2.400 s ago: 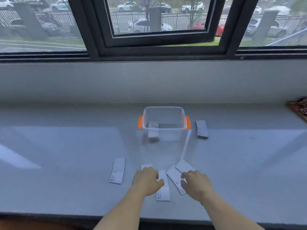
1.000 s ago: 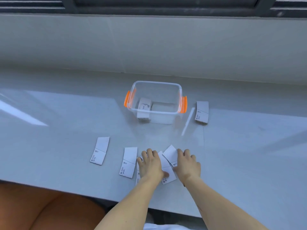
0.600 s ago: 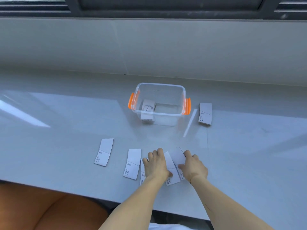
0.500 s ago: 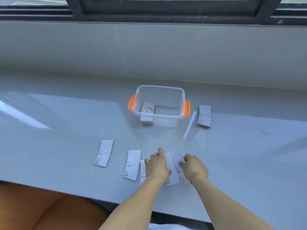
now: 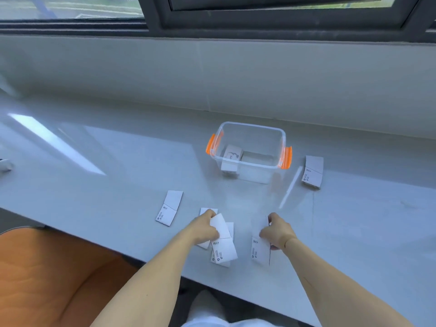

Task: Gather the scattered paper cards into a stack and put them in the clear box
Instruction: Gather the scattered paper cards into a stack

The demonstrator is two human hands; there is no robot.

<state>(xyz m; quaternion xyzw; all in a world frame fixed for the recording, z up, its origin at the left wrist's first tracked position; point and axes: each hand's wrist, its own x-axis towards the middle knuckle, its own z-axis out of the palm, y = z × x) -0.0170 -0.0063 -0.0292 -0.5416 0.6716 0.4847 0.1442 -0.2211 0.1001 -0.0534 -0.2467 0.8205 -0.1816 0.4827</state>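
Pale grey counter (image 5: 118, 175) is running below a dark-framed window (image 5: 259, 17), with a plain wall strip between them. Near the back of the counter the clear box (image 5: 250, 154) is sitting open, orange latches on its two short sides, and a small stack of cards (image 5: 232, 156) is leaning inside against its left end. Just right of the box a folded card (image 5: 312, 172) is lying flat, and a thin white strip (image 5: 290, 187) is lying slantwise between that card and the box.

Close to the front edge, the left hand (image 5: 204, 228) is pinching a white card (image 5: 223, 239), fingers closed on its upper part, with more cards (image 5: 230, 228) lying under and just beside it. The right hand (image 5: 276, 231) is gripping another card (image 5: 259, 250) by its edge, fingers closed on it; the two hands are holding their cards apart from each other. One lone card (image 5: 169, 208) is lying further left, well clear of both hands. An orange seat (image 5: 54, 279) is showing below the counter edge. Between the hands and the box the counter is lying bare.
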